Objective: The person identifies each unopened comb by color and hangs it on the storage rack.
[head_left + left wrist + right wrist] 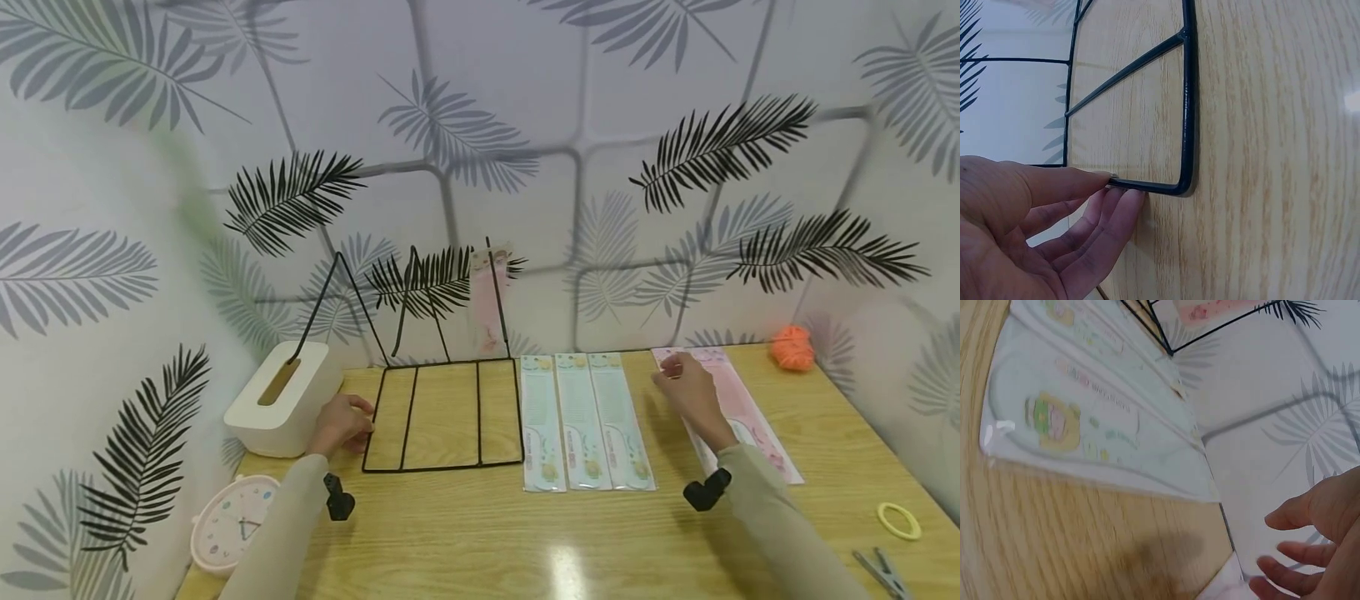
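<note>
My left hand [343, 425] pinches the left side bar of a black wire rack [441, 469] between thumb and fingers. In the left wrist view, the fingertips are close to the rack's rounded corner [1183, 187]. A slim pink packet [489, 308] stands upright among the rack's rear wires. My right hand [693, 398] is over pink packets [738, 392] on the right of the table, thumb apart from loosely bent fingers and nothing between them. Three slim pale green packets [621, 425] with cartoon print lie side by side between the rack and the right hand.
A white tissue box [258, 429] stands left of the rack, with a pink round clock [232, 525] in front of it. Orange yarn [792, 347] sits at the back right. A yellow ring [898, 522] and a grey clip-like tool [883, 573] lie front right. A leaf-patterned wall borders the table.
</note>
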The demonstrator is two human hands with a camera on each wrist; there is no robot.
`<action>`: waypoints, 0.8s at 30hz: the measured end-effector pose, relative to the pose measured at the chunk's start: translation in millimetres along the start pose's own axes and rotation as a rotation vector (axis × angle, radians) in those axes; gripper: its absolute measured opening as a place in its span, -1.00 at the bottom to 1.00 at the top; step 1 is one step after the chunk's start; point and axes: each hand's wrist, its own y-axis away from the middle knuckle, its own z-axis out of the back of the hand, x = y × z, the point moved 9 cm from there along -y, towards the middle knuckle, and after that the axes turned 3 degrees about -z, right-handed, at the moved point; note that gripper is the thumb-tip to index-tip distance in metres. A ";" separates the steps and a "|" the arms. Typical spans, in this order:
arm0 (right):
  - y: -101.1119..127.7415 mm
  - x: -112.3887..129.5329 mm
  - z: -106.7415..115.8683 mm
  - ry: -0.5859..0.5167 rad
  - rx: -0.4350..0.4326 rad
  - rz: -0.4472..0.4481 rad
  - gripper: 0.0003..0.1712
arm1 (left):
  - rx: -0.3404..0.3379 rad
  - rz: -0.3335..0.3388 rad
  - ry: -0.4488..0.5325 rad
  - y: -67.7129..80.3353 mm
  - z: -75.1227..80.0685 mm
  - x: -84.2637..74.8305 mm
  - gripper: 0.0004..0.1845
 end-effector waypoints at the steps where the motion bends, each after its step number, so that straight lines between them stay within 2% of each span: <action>1: -0.5 -6.0 2.5 0.033 -0.014 -0.024 -0.53 | -0.002 -0.001 0.000 0.0 0.6 0.6 -0.67; 5: -0.2 -30.3 9.3 0.172 -0.040 -0.134 -0.32 | -0.012 0.005 0.007 2.0 2.9 3.8 -0.66; 9: 3.7 -49.0 10.3 0.284 0.038 -0.206 -0.24 | -0.009 -0.003 0.010 3.4 1.7 2.9 -0.67; 19: 0.6 -68.8 12.4 0.275 0.200 -0.300 -0.19 | -0.005 -0.035 0.039 1.9 0.9 -2.8 -0.68; 24: -2.2 -71.3 10.9 0.295 0.236 -0.279 -0.22 | 0.009 -0.037 0.030 2.2 2.9 -0.6 -0.68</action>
